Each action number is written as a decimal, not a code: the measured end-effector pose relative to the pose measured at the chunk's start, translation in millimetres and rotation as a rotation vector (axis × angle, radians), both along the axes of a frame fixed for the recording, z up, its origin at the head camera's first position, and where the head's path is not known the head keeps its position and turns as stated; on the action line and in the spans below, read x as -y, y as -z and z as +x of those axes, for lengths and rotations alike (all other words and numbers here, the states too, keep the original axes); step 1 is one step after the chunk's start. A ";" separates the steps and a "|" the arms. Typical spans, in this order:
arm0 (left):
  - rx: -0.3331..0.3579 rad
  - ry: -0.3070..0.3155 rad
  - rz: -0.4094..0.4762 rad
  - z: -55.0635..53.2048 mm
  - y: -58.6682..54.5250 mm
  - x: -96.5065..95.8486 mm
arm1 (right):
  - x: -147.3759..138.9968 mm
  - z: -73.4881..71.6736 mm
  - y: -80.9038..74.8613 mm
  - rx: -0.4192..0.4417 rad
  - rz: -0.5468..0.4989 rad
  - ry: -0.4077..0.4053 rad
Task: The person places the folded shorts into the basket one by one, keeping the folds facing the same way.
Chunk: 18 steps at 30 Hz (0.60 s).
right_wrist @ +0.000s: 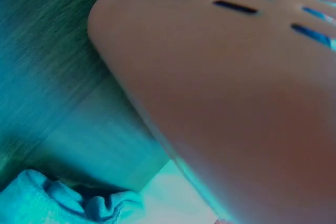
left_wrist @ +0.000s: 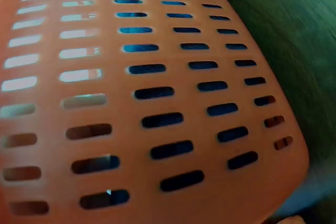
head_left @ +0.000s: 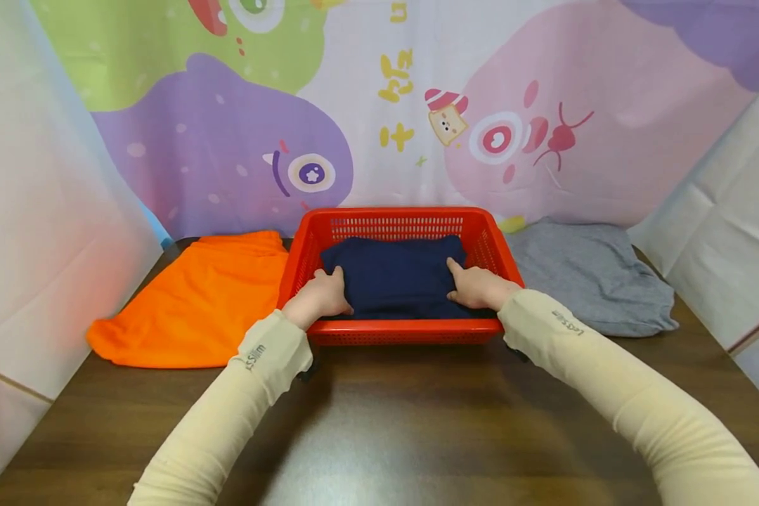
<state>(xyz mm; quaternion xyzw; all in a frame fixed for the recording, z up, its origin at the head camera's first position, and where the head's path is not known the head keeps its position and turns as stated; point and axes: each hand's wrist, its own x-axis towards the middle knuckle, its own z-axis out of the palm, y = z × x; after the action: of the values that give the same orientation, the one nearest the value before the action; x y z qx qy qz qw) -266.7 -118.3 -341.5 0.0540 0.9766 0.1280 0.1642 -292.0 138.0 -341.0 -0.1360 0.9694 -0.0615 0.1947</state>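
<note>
A folded navy cloth (head_left: 398,277) lies inside a red plastic basket (head_left: 405,327) with slotted walls. My left hand (head_left: 326,292) reaches over the front left corner, its thumb and a finger spread apart at the cloth's left edge. On the opposite side, my right hand (head_left: 476,285) touches the cloth's right edge, index finger and thumb extended and apart. Some fingers of both hands are hidden. The left wrist view is filled by the slotted basket wall (left_wrist: 126,87), with only a sliver of skin low down. Another corner of the basket (right_wrist: 210,72) fills most of the right wrist view.
An orange cloth (head_left: 209,302) is spread on the dark wooden table (head_left: 405,422) left of the basket. To the right lies a grey cloth (head_left: 594,277). Behind the basket hangs a cartoon-printed curtain (head_left: 379,169), with pale side panels (head_left: 31,211) flanking the table.
</note>
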 end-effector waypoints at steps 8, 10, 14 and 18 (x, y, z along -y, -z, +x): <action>-0.254 0.305 -0.167 6.5 1.1 -4.7 | -9.4 15.5 -2.1 -0.197 -0.056 -0.217; -0.271 0.387 -0.167 7.2 2.1 -5.5 | -9.8 19.7 -1.5 -0.232 -0.055 -0.318; -0.147 0.409 -0.138 7.3 3.6 -5.1 | -9.6 21.2 0.3 -0.154 -0.055 -0.409; -0.018 0.388 -0.153 2.7 1.7 -6.6 | -12.9 13.4 1.1 -0.013 -0.026 -0.399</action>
<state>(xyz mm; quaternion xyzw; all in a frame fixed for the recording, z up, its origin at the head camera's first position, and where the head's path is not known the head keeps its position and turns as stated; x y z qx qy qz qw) -264.0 -111.7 -343.2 0.2293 0.9562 0.0191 0.1807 -278.6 150.9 -342.0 -0.3283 0.9236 -0.0333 0.1951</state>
